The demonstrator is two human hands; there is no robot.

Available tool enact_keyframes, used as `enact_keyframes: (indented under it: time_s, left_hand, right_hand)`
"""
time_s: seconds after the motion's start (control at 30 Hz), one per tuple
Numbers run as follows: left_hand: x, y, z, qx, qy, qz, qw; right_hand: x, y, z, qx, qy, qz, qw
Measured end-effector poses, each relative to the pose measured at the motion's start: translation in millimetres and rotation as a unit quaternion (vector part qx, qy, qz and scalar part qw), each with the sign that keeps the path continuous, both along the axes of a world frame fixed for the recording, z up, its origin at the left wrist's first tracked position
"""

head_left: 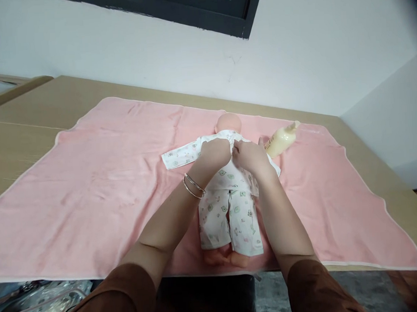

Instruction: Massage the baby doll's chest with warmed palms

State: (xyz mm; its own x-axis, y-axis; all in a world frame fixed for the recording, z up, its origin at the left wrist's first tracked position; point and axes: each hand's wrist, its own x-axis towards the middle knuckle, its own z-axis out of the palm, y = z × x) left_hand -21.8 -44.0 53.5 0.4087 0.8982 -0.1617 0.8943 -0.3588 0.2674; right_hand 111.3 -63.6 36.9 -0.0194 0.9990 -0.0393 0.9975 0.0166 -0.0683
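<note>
A baby doll (228,122) lies on its back on a pink blanket (105,180), head toward the wall and feet toward me. It wears a white printed top (230,176) and matching trousers (245,219). My left hand (216,153) is closed at the top's upper front, below the doll's chin. Beside it, my right hand (249,156) pinches at the same front edge, its fingertips close to the left ones. What exactly lies between the fingers is mostly hidden, but both hands touch the top's fabric. One doll sleeve (182,156) stretches out to the left.
A cream pump bottle (281,139) lies tilted on the blanket, just right of the doll. The blanket covers much of a wooden table (360,143) against a white wall. A dark window frame (222,13) is above. Plastic-wrapped items (58,303) sit below the table's front left.
</note>
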Motion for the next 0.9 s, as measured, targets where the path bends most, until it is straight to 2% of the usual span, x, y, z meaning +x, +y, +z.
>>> enact_keyframes:
  time_s: [0.1, 0.27, 0.37, 0.6, 0.8, 0.9]
  left_hand:
    - [-3, 11, -11.1, 0.008, -0.051, 0.011, 0.999]
    - [-2, 26, -36.4, 0.054, -0.106, 0.016, 0.993]
    - [0, 27, -41.3, 0.065, -0.096, 0.019, 0.993]
    - [3, 30, -48.2, 0.082, -0.126, 0.038, 0.988]
    - [7, 40, -65.0, 0.090, -0.142, 0.058, 0.984]
    - [8, 43, -68.8, 0.103, -0.164, 0.064, 0.979]
  right_hand:
    - [6, 2, 0.2, 0.002, 0.011, 0.006, 1.000]
    - [19, 14, -11.9, 0.028, 0.090, -0.017, 0.995]
    - [22, 19, -21.3, 0.045, 0.116, -0.045, 0.991]
    - [22, 31, -43.6, 0.058, 0.150, -0.057, 0.985]
    - [26, 36, -51.5, 0.074, 0.156, -0.052, 0.984]
    - [27, 37, -53.5, 0.092, 0.157, -0.040, 0.982]
